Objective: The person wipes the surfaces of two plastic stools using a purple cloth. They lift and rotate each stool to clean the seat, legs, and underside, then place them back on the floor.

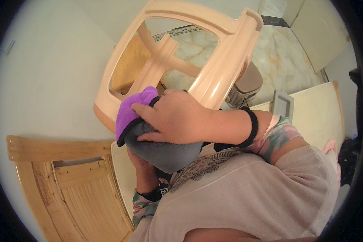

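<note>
In front of my chest is a soft folded cloth (165, 155), dark grey on one face and bright purple on the other, with black edging. My right hand (177, 117) lies over its top, fingers bent and pressed into the fabric, closed on it. From below, my left hand (140, 160) reaches up against the cloth's underside; the fabric hides its fingers. Just beyond both hands, a peach plastic stool (205, 82) is tipped over, its legs and open frame showing.
A wooden headboard (68, 173) stands at the lower left. To the right are a pale mattress (316, 105), a grey plastic frame (282, 105) and a brownish lidded bin (248, 80). Behind the stool, a marbled floor (278, 52) reaches a pale door (320, 34).
</note>
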Available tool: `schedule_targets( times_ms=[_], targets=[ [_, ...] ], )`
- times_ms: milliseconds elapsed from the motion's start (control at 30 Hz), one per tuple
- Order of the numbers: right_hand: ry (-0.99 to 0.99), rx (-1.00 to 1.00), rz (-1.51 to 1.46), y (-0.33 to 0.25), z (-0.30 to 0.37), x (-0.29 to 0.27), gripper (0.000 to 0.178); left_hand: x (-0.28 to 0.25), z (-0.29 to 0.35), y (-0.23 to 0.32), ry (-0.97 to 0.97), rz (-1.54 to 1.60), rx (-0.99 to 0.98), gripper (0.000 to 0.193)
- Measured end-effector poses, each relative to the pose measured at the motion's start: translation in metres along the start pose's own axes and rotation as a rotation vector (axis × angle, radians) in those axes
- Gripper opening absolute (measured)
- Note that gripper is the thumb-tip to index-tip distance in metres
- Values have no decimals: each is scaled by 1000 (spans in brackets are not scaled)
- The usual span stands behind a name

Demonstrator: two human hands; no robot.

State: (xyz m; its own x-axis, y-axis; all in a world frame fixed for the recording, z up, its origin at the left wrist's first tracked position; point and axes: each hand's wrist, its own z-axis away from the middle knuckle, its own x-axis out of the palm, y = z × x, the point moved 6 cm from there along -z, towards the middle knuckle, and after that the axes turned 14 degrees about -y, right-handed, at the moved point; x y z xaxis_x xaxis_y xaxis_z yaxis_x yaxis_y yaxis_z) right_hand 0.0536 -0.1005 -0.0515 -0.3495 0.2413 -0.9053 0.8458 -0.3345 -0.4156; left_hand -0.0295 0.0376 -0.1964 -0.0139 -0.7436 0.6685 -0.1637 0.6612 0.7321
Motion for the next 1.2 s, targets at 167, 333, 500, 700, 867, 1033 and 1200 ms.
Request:
schedule_targets(
  times_ms=[167,333,500,700,867,1033,1200],
  targets=[
    [73,-115,55,2,8,0,63,-14,-2,0,62,-39,60,59],
    [267,-193,57,9,6,-2,60,-32,-5,-3,98,3,65,58],
    [367,-242,83,26,-5,-5,59,-64,-14,-9,266,37,42,44],
    [265,-193,72,51,-30,-4,57,-70,-17,2,468,-103,-110,40],
    [384,-235,77,62,-33,-13,46,2,-20,81,727,-1009,368,40],
    [357,-250,32,70,-43,-6,38,70,-105,95,186,-1155,339,51],
    [529,-221,-47,88,-28,-11,38,57,-170,76,-79,-876,-57,74]
  ],
)
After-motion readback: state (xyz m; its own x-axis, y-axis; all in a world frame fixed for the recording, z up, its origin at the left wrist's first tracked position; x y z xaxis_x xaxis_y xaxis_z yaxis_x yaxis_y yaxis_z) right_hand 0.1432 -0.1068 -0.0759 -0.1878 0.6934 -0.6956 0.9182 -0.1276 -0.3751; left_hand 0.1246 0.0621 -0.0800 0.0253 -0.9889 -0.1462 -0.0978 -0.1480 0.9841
